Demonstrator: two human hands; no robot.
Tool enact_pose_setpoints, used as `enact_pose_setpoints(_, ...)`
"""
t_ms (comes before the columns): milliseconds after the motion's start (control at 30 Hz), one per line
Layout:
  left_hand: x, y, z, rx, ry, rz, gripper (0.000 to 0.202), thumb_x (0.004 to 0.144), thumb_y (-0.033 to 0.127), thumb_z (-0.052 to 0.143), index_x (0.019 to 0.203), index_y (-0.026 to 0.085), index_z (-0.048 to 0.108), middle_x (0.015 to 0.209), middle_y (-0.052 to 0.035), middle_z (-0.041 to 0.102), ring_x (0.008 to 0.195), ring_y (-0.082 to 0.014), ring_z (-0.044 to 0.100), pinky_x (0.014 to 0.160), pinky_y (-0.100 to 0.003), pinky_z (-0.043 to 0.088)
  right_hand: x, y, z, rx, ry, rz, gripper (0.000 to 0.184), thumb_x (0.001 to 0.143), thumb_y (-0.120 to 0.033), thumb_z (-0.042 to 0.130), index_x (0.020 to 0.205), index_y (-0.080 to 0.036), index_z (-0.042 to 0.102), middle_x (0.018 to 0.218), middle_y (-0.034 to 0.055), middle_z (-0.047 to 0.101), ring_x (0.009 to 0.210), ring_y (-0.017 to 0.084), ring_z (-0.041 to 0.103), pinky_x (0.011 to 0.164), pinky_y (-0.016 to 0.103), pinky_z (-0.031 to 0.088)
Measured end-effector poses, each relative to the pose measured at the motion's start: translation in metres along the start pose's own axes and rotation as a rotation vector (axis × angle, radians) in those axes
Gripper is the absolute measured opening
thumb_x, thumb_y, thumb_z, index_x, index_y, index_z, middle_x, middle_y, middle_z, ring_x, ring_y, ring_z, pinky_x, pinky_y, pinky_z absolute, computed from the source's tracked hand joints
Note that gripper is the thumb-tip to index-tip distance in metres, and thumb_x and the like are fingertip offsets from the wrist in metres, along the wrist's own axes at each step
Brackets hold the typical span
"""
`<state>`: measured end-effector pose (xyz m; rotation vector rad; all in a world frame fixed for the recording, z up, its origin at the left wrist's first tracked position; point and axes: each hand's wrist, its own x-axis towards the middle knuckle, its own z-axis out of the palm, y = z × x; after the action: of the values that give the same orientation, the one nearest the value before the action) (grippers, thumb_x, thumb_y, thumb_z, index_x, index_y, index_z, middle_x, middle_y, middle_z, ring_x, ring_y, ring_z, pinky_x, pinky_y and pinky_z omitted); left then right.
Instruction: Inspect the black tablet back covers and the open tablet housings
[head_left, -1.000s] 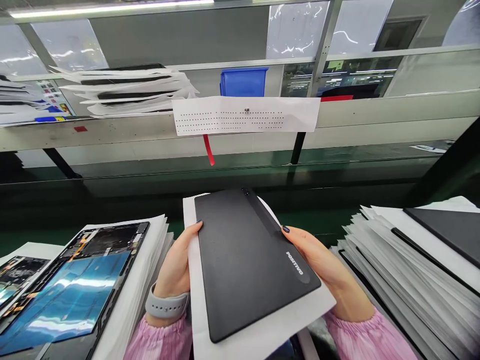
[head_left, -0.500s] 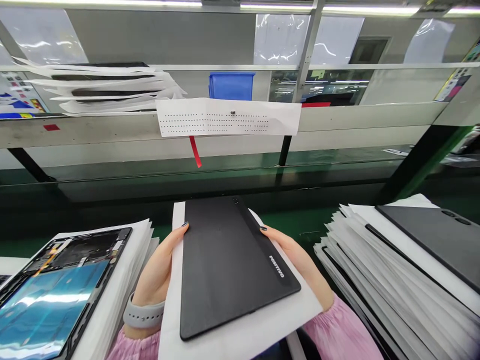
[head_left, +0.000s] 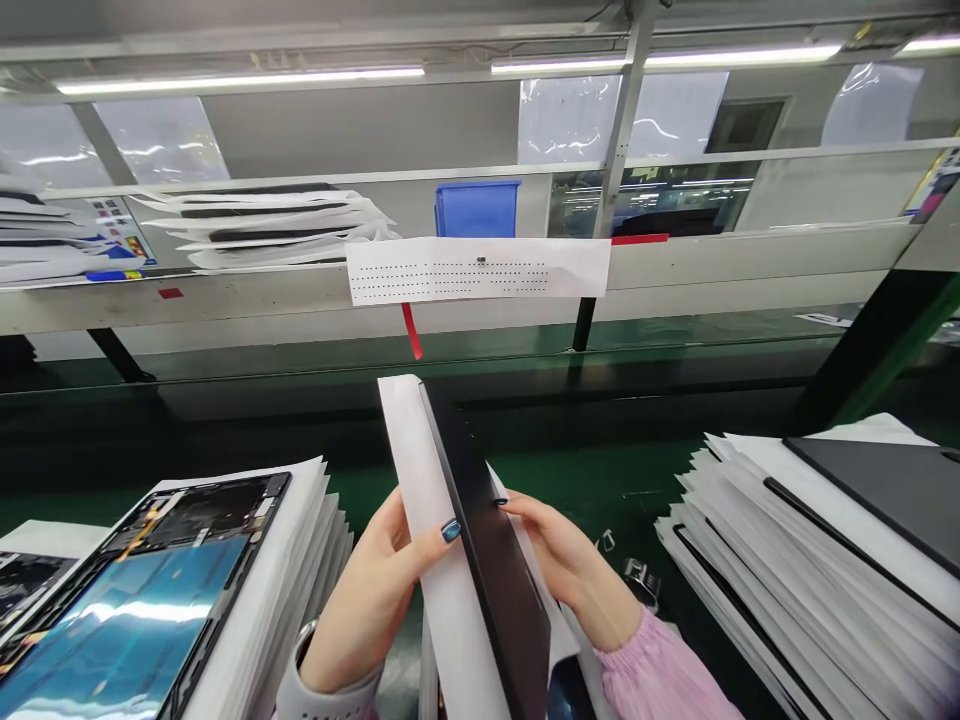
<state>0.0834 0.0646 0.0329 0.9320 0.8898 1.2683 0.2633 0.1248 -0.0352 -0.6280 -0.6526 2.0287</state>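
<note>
A person's two hands lift a black tablet (head_left: 487, 540) at a factory bench, tilted up on one long edge so that it is seen nearly edge-on. A white sheet (head_left: 448, 610) lies against its left face. The left hand (head_left: 367, 600) curls around the sheet, its dark-painted thumb pressing on the paper and its fingers mostly hidden behind. The right hand (head_left: 555, 565) stands half open, with its fingertips at the tablet's edge; whether it also touches the sheet cannot be told. Gripping by the edges appears to keep the palms off the black face while the thumb pins the paper in place. Left of the tablet, an opened tablet (head_left: 142, 590) with its inner parts showing rests on a paper-layered stack. To its right sits a pile of black panels and white sheets (head_left: 825, 540). Beyond it, a dotted paper strip (head_left: 476, 270) hangs from a bench rail, below a blue bin (head_left: 477, 210).
</note>
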Motion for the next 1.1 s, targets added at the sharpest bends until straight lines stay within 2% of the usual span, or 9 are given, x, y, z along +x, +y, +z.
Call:
enact_pose_setpoints(200,-0.004,0.005,-0.001,0.029,-0.038,-0.004,0.054,0.07,0.038,0.087,0.118,0.023,0.069,0.104,-0.0071,0.077,0.096,-0.0291,0.071,0.086,-0.037,0.057,-0.003,-0.004,0.002,-0.056,-0.033,-0.066,0.023,0.067,-0.019,0.084,0.086,-0.012,0.074,0.084,0.0071,0.076,0.073,0.019,0.069,0.069,0.026,0.054)
enact_pose_setpoints(300,-0.005,0.005,-0.005,0.032,0.02,-0.026,0.058,0.067,0.041,0.088,0.118,0.022,0.069,0.1,-0.0077,0.077,0.088,-0.0292,0.073,0.077,-0.036,0.059,-0.009,-0.008,0.006,-0.089,-0.043,-0.159,0.03,0.068,-0.021,0.086,0.094,-0.014,0.075,0.094,0.0084,0.076,0.081,0.021,0.07,0.075,0.027,0.055)
enact_pose_setpoints(433,0.0,-0.003,-0.013,0.104,0.128,0.099,0.051,0.069,0.044,0.086,0.111,0.019,0.072,0.107,-0.0087,0.076,0.104,-0.0313,0.069,0.089,-0.038,0.056,-0.017,-0.02,0.002,-0.323,0.022,-0.476,0.038,0.075,-0.032,0.084,0.11,-0.024,0.072,0.102,0.0049,0.075,0.091,0.024,0.07,0.083,0.034,0.055)
enact_pose_setpoints(567,0.008,-0.007,-0.016,0.387,0.174,0.241,0.025,0.073,0.04,0.081,0.089,0.021,0.078,0.104,-0.0077,0.076,0.116,-0.0359,0.063,0.1,-0.041,0.05,-0.021,-0.033,-0.015,-0.631,0.109,-0.793,0.027,0.074,-0.039,0.085,0.095,-0.025,0.075,0.098,0.0047,0.074,0.094,0.026,0.067,0.088,0.037,0.052)
enact_pose_setpoints(633,0.009,-0.004,-0.016,0.523,0.104,0.294,0.017,0.078,0.038,0.076,0.084,0.023,0.08,0.096,-0.007,0.076,0.104,-0.0348,0.067,0.092,-0.039,0.053,-0.023,-0.039,-0.021,-0.674,0.118,-0.837,0.024,0.074,-0.039,0.086,0.09,-0.024,0.076,0.094,0.0051,0.074,0.096,0.027,0.066,0.088,0.036,0.051)
enact_pose_setpoints(700,0.011,0.001,-0.016,0.588,-0.083,0.377,0.019,0.086,0.038,0.068,0.094,0.025,0.081,0.099,-0.007,0.076,0.095,-0.0312,0.068,0.083,-0.035,0.054,-0.024,-0.042,-0.024,-0.717,0.125,-0.868,0.025,0.075,-0.04,0.085,0.092,-0.024,0.077,0.091,0.0058,0.073,0.094,0.027,0.065,0.086,0.036,0.052)
enact_pose_setpoints(800,0.013,0.004,-0.018,0.599,-0.295,0.443,0.024,0.095,0.036,0.06,0.106,0.028,0.079,0.112,-0.0071,0.074,0.098,-0.0267,0.067,0.085,-0.032,0.052,-0.025,-0.045,-0.022,-0.771,0.104,-0.912,0.029,0.074,-0.048,0.084,0.082,-0.022,0.076,0.082,0.0061,0.07,0.083,0.026,0.065,0.076,0.035,0.054)
enact_pose_setpoints(933,0.015,0.001,-0.022,0.551,-0.349,0.463,0.022,0.096,0.033,0.06,0.107,0.029,0.078,0.111,-0.0066,0.073,0.103,-0.0256,0.066,0.09,-0.033,0.051,-0.026,-0.046,-0.018,-0.8,0.049,-0.985,0.033,0.075,-0.056,0.082,0.077,-0.024,0.075,0.081,0.0052,0.069,0.081,0.026,0.065,0.074,0.035,0.054)
enact_pose_setpoints(1100,0.015,0.001,-0.023,0.542,-0.368,0.518,0.019,0.095,0.032,0.061,0.102,0.029,0.079,0.109,-0.0057,0.074,0.104,-0.0253,0.067,0.092,-0.032,0.05,-0.02,-0.046,-0.024,-0.807,0.004,-1.03,0.022,0.078,-0.048,0.082,0.078,-0.026,0.076,0.081,0.0053,0.07,0.082,0.025,0.066,0.076,0.035,0.054)
